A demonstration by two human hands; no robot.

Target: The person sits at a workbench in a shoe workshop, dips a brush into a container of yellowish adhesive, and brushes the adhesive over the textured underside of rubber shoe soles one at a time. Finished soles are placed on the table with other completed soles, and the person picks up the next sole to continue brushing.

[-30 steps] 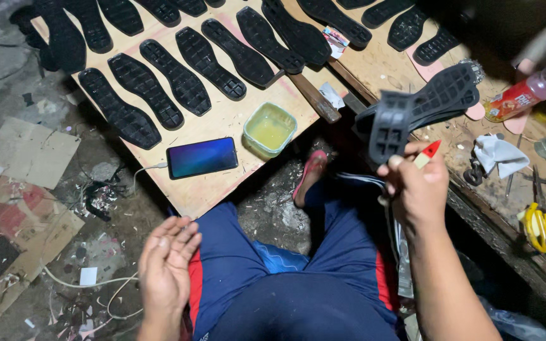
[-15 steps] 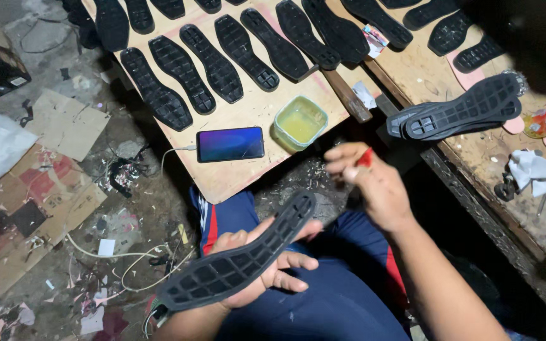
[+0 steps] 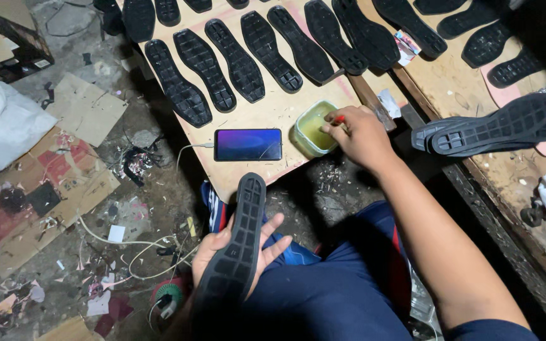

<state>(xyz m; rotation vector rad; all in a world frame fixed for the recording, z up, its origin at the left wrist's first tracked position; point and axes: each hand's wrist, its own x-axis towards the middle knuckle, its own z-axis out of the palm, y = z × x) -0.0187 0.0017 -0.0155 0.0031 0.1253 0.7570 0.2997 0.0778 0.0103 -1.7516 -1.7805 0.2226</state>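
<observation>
Head view: right hand (image 3: 363,134) hides brush tip in glue tub (image 3: 315,128).

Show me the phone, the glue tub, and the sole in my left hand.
phone (image 3: 248,144), head view, middle of its lit screen.
glue tub (image 3: 309,131), head view, yellowish contents near its left rim.
sole (image 3: 238,249), head view, middle of its treaded underside.

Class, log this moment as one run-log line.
left hand: holds black sole | right hand: red-handled brush at glue tub | phone beside tub
</observation>
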